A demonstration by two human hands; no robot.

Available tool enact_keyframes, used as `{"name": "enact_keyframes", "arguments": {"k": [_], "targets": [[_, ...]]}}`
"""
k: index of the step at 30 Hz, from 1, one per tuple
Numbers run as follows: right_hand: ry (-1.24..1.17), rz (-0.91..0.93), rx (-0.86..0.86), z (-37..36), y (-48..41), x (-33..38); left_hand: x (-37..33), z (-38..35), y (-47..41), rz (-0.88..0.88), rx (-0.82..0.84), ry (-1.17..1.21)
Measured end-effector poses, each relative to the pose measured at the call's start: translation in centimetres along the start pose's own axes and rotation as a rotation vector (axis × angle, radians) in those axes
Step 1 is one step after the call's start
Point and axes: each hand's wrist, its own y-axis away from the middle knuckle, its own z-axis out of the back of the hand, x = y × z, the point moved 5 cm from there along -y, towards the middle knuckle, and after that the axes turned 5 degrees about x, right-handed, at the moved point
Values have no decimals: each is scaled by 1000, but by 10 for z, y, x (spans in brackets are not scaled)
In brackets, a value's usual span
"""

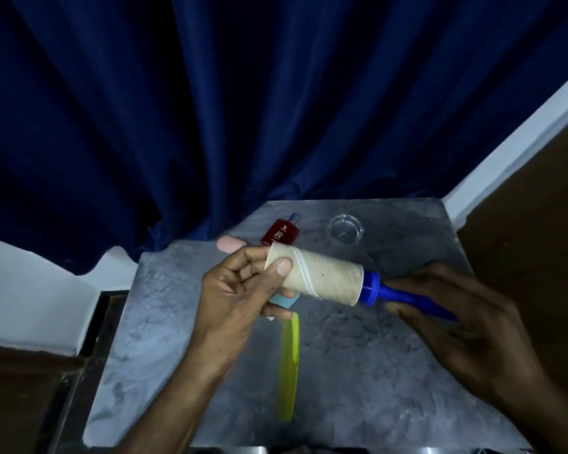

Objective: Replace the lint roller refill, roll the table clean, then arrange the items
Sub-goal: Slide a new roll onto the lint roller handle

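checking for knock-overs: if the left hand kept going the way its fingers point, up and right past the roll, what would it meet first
The left hand already grips the roll. Beyond that, its line runs toward the clear glass dish; the red bottle lies just left of it. The hand looks raised above the table, so it might pass over both.

Head view looks down, close over table.

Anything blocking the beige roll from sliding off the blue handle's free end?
Nothing visible blocks it. The beige cardboard roll sits on the blue plastic handle, held above the grey table. The left hand grips the roll's open free end; the right hand holds the handle.
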Motion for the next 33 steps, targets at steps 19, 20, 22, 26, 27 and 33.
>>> {"name": "enact_keyframes", "arguments": {"k": [19,20,22,26,27,33], "targets": [[-562,-510,-12,-124,57,-91,65,2,-25,2,-17,-172],[-515,-490,-2,-122,58,-89,57,-12,-36,-13,11,-165],[-421,-442,-16,-111,55,-86,49,-33,-49,-20,24,-162],[-248,-312,-16,-72,43,-84,48,-37,-53,-78,48,-166],[-209,-292,-1,-65,40,-84,47,-34,-53,-95,78,-159],[-100,-223,87,-34,31,-79,53,-43,-48,-68,348,-164]]}}
